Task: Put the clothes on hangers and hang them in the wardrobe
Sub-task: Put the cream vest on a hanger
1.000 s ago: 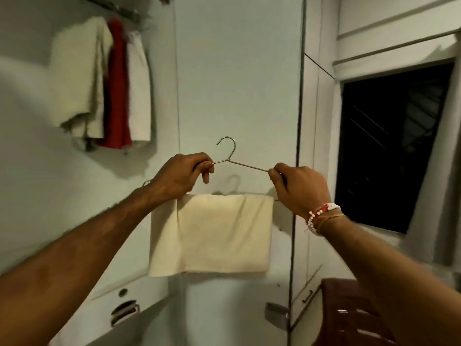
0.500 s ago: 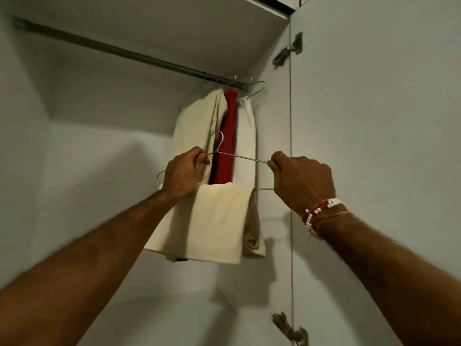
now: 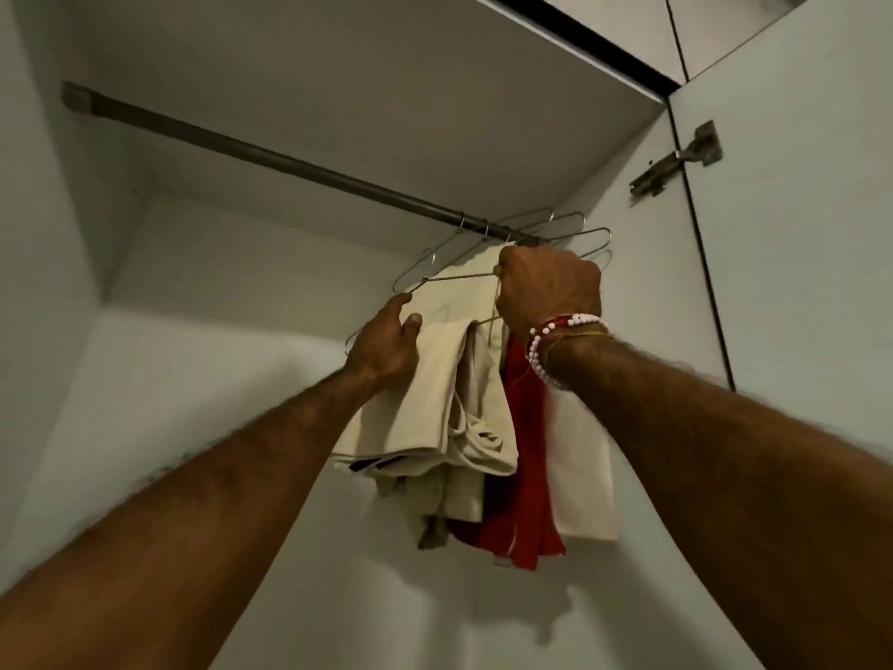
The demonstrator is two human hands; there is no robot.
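Observation:
A folded cream cloth (image 3: pixel 425 394) hangs over the bar of a thin wire hanger (image 3: pixel 454 278). My right hand (image 3: pixel 548 287) grips that hanger near its hook, just under the dark wardrobe rail (image 3: pixel 290 162); the hook itself is hidden behind my fist. My left hand (image 3: pixel 384 340) holds the hanger's left end and the cloth's top edge. Behind hang another cream garment (image 3: pixel 464 495), a red garment (image 3: pixel 524 500) and a white one (image 3: pixel 584 476) on wire hangers (image 3: pixel 575 229) bunched at the rail's right end.
The wardrobe's white right wall carries a metal hinge (image 3: pixel 676 162) and the open door (image 3: pixel 797 234). The white ceiling panel (image 3: pixel 338 65) sits close above the rail. The rail's left stretch holds nothing, and the back wall (image 3: pixel 217 379) is bare.
Both hands have lifted the hanger with the cream cloth up and right, from chest height in front of the door to just under the rail beside the hung clothes. My view has tilted upward.

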